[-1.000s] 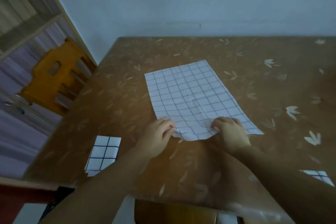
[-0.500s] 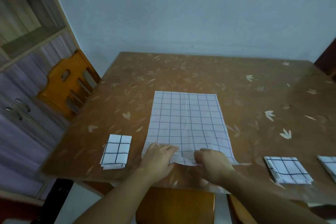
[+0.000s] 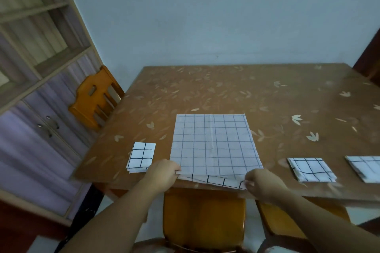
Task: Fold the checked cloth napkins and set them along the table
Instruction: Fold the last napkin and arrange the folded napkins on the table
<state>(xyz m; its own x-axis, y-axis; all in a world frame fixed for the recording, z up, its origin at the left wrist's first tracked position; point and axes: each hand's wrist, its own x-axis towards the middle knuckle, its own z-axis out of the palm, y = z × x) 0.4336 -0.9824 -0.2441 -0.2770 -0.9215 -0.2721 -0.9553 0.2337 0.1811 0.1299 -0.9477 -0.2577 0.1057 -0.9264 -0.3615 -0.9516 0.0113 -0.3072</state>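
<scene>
A white checked cloth napkin [image 3: 213, 144] lies spread flat on the brown table [image 3: 246, 92], reaching its near edge. My left hand [image 3: 162, 174] pinches the napkin's near left corner. My right hand [image 3: 263, 184] pinches the near right corner. Between them the near hem is turned up a little, and its underside shows. A folded checked napkin [image 3: 141, 157] lies to the left by the table's front edge. Two more folded napkins lie to the right, one [image 3: 311, 169] close by and one [image 3: 365, 167] cut off by the frame.
An orange wooden chair [image 3: 96, 96] stands at the table's left side. Another chair seat [image 3: 203, 215] sits under the near edge, below my hands. A cabinet with shelves and doors [image 3: 37, 88] fills the left. A pale wall stands behind the table.
My hands have moved apart along the near hem to its two corners. The napkin now lies square and pulled to the table's edge. The view has pulled back and tilted up.
</scene>
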